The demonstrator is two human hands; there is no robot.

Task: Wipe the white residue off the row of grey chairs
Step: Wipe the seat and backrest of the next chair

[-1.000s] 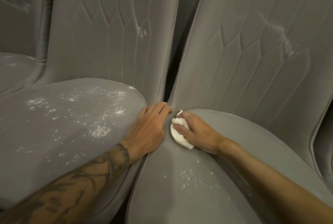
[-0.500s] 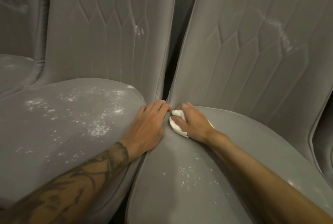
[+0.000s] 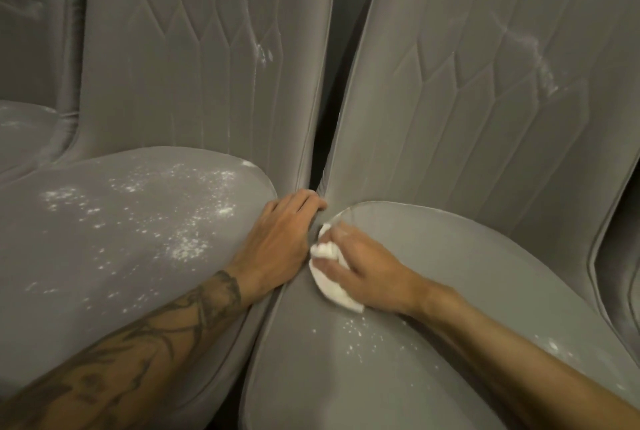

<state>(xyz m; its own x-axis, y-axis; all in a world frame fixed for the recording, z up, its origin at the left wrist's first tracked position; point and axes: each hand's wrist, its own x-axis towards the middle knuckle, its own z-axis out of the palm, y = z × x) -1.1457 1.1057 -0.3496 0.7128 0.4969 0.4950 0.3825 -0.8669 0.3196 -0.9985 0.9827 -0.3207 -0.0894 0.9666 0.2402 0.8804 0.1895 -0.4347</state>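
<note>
White residue [image 3: 187,246]: lots on the left seat [image 3: 69,291], a few specks on the right seat [image 3: 467,274] near the white cloth [image 3: 332,294]. Gripping that cloth in the right hand [image 3: 370,274], fingers curled round. Resting the left hand [image 3: 277,239] flat between seats, holding nothing. Could push dust into the dark gap [image 3: 317,166] by wiping sideways.

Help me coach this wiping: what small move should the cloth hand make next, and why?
Probably pull the cloth back toward the person, across the white specks just nearer than it on the right seat. The right hand grips the cloth at the seat's back corner; the left hand rests on the neighbouring seat.
</note>
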